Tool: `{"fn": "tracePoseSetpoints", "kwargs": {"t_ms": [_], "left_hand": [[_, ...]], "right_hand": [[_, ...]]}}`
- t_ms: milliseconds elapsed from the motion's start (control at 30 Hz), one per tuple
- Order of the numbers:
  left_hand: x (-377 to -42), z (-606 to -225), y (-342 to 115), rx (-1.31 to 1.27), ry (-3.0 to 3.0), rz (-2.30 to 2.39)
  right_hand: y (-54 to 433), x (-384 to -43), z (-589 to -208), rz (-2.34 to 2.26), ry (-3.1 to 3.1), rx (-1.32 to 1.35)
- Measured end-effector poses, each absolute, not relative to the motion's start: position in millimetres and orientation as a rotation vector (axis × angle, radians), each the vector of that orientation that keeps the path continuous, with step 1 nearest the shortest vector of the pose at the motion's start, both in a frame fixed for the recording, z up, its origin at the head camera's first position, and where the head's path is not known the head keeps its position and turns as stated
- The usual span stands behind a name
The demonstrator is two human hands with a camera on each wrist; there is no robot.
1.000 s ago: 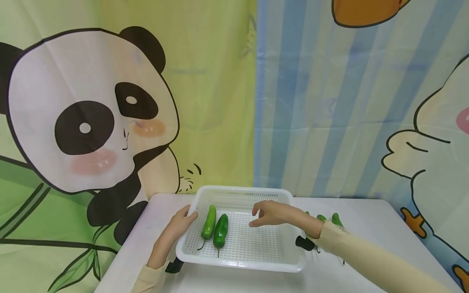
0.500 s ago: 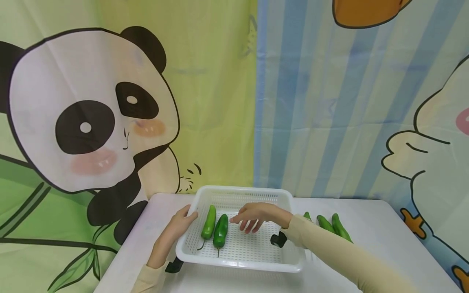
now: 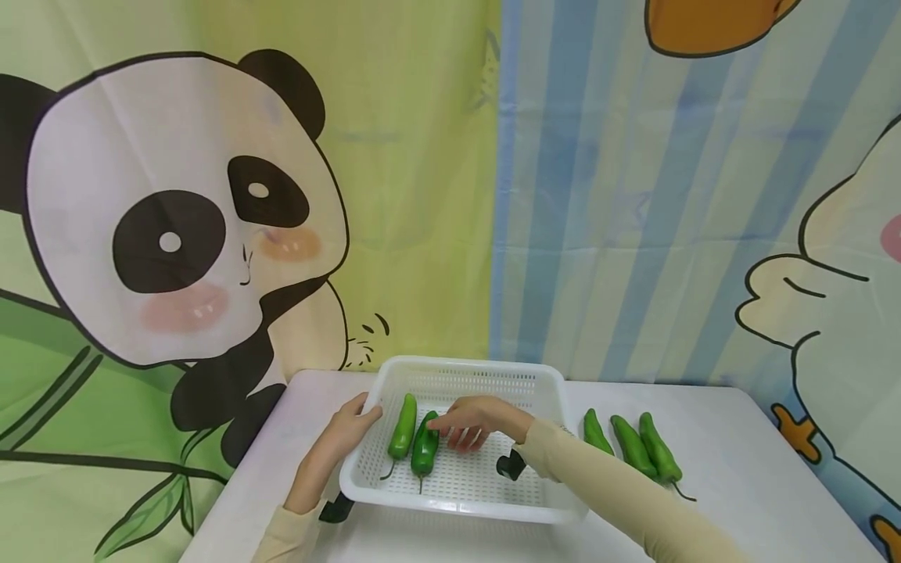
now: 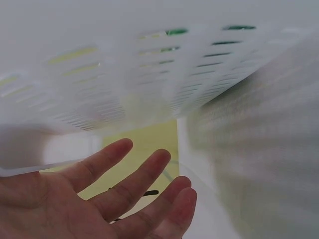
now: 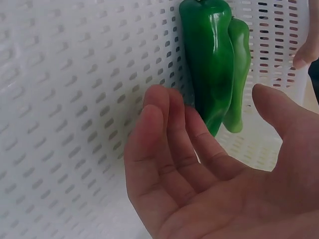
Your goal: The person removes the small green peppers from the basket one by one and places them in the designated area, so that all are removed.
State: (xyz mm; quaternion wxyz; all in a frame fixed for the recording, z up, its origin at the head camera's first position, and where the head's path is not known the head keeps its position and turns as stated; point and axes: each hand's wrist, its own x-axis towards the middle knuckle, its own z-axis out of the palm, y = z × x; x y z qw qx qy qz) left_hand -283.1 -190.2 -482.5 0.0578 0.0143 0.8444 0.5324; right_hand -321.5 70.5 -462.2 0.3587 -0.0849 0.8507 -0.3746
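Note:
Two green peppers lie side by side in the left part of a white perforated basket (image 3: 493, 510): a lighter, slimmer pepper (image 3: 403, 426) and a darker, glossy pepper (image 3: 425, 453). My left hand (image 3: 346, 428) holds the basket's left rim, thumb over the edge; the left wrist view has its fingers (image 4: 134, 191) spread beside the outer wall. Inside the basket, my right hand (image 3: 482, 421) reaches to the dark pepper's upper end. Seen from the right wrist, its fingers (image 5: 177, 129) are loosely bent close beside the dark pepper (image 5: 209, 55), thumb apart, palm holding nothing.
Three more green peppers (image 3: 633, 446) lie on the white table (image 3: 732, 469) to the right of the basket. Behind the table hangs a curtain (image 3: 415, 180) with a cartoon panda. A black wrist camera (image 3: 511, 464) sits under the right wrist, low over the basket.
My right hand has moved left across the basket to the dark pepper, and its sleeve no longer covers most of the peppers on the table. My left hand stays at the rim.

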Motion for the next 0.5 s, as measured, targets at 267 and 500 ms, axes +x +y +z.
{"fn": "tracePoseSetpoints", "kwargs": {"t_ms": [267,500], "left_hand": [[-282.4,-479.9,-188.9,0.036,2.573,1.587],[-282.1,-479.4,-189.7,0.024,2.587,1.568]], "right_hand": [[56.3,-317.2,-469.8,-0.948,2.242,-0.159],[45.6,-312.0,-471.7,-0.913,2.309,-0.104]]}}
